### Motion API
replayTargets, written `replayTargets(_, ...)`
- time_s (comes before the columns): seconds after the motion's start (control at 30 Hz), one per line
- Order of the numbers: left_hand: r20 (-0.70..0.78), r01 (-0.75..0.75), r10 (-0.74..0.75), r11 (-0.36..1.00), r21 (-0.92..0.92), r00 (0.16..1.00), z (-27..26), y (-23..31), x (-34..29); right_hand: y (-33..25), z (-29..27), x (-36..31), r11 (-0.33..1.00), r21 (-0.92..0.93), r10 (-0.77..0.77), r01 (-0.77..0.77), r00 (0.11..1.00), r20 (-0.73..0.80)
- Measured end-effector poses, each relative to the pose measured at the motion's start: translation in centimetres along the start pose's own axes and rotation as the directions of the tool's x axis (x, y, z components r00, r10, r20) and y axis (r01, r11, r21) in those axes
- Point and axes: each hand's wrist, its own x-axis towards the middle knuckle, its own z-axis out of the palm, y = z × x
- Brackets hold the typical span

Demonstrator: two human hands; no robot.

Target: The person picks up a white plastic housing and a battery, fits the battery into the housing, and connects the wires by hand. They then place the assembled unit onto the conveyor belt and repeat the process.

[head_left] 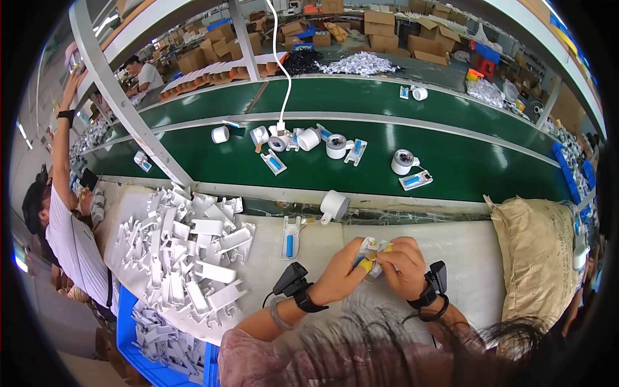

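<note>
My left hand (pixel 345 276) and my right hand (pixel 403 266) are closed at the fingertips around a small white plastic part (pixel 370 246) above the pale table cover. A bit of blue shows at the part's left side. Patches of yellow lie at the fingertips; I cannot tell whether they are tape on the fingers or belong to the part. Left of my hands lies an open white holder with a blue cylindrical cell (pixel 289 244). Joined to it, a round white lamp-like head (pixel 334 206) rests at the table's far edge.
A heap of white plastic covers (pixel 193 248) spreads on my left, above a blue bin (pixel 132 348) of grey-white pieces. Beyond runs a green conveyor (pixel 464 171) carrying several white heads. A brown sack (pixel 535 258) stands right. A white cable (pixel 288 77) hangs down; another person (pixel 80 245) reaches up at left.
</note>
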Motion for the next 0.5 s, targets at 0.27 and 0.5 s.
replayTargets(0.27, 0.022, -0.013, 0.012, 1.0, 0.024, 1.0, 0.1, 0.0, -0.1, -0.1, -0.2, -0.1, 1.0, 0.004, 0.031, -0.031, 1.0, -0.007)
replayTargets(0.5, 0.018, -0.197, 0.196, 0.975, 0.104, 0.98, 0.2, -0.3, -0.1, -0.5, -0.7, 0.6, 1.0, -0.008, -0.017, 0.017, 0.999, 0.031)
